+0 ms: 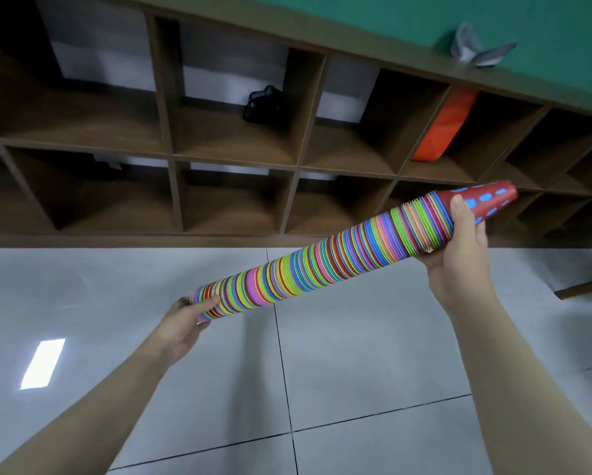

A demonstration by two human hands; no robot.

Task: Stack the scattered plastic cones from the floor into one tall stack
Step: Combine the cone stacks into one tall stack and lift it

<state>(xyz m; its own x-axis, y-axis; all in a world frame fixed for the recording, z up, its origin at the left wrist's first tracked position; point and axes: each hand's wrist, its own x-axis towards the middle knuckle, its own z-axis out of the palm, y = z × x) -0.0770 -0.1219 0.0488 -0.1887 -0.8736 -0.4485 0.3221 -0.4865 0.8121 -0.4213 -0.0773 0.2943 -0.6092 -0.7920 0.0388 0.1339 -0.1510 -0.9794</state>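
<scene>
Shelf (298, 159) cubbies: orange bag (445, 126), black object (263, 104).

Bare floor (356, 354) below; shelving (233, 156) behind.

Pale grey glossy tiled floor (356, 354) across lower frame; dark brown wooden cubby shelf (171, 132) above, holding orange bag (445, 128), black mesh item (263, 104).

Smooth, brightly coloured plastic cone stack (322, 262); glossy grey tiled floor (356, 371) reflecting light; matt brown wood-look shelf (171, 132); matt green wall (424, 18).
</scene>
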